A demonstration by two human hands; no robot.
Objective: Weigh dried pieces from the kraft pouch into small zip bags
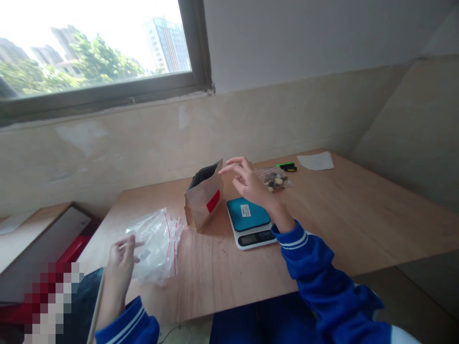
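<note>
My right hand (247,179) is raised with its fingers loosely stretched towards the rim of a brown kraft paper bag (201,206). Whether a fingertip touches the rim I cannot tell. Upright on the table, the bag has its top open, a dark lining and a red label. Below that hand lies a kitchen scale (249,215) with a blue top and a white body. My left hand (124,253), fingers apart and nothing visible in it, hovers by the left edge of some clear zip bags (158,248) with red seal lines.
Behind the scale lies a clear bag of dark and pale pieces (276,180). Green and black tools (287,166) and a white sheet (315,161) are further back on the wooden table (351,215). At left stand a second table (46,215) and something red.
</note>
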